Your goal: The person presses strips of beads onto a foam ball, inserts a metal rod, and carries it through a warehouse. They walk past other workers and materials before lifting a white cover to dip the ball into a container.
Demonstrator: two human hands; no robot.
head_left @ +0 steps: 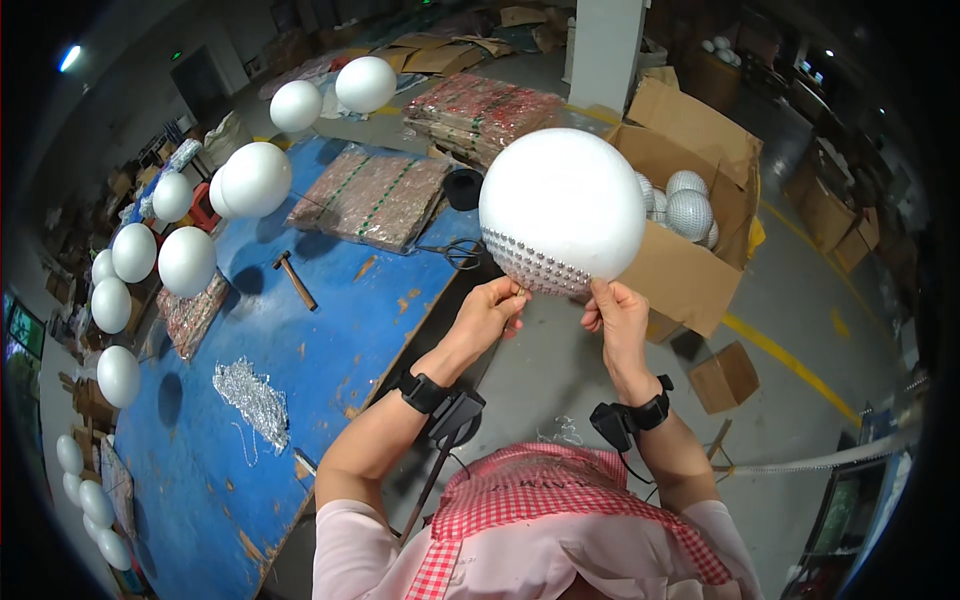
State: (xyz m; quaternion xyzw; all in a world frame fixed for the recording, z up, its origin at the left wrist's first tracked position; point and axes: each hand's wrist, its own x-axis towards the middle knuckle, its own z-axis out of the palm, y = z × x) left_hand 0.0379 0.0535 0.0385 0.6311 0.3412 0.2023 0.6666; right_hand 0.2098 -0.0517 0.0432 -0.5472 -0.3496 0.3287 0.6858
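Head view: a large, smooth white ball is between the person's two bare hands, beyond the right edge of a worn blue-painted surface and above the grey floor. Rows of small round silver beads curve across the ball's lower part; the rest of its visible side is plain white.

At the lower left end of these rows is the left hand, its thumb and fingertips drawn close together against the ball's lower edge. The right hand has its thumb raised at the lower right edge, the other fingers curled in below. Whether either grip pinches a strand is too small to tell. Each wrist bears a black strap.

On the surface lie a wooden-handled hammer, a tangled heap of silver bead strands, black-handled scissors near its right edge, and a flat, clear-wrapped bundle with green bands. More smooth white balls are ranged along the left and far sides. Behind the held ball, an open brown cardboard box contains silver-patterned balls.
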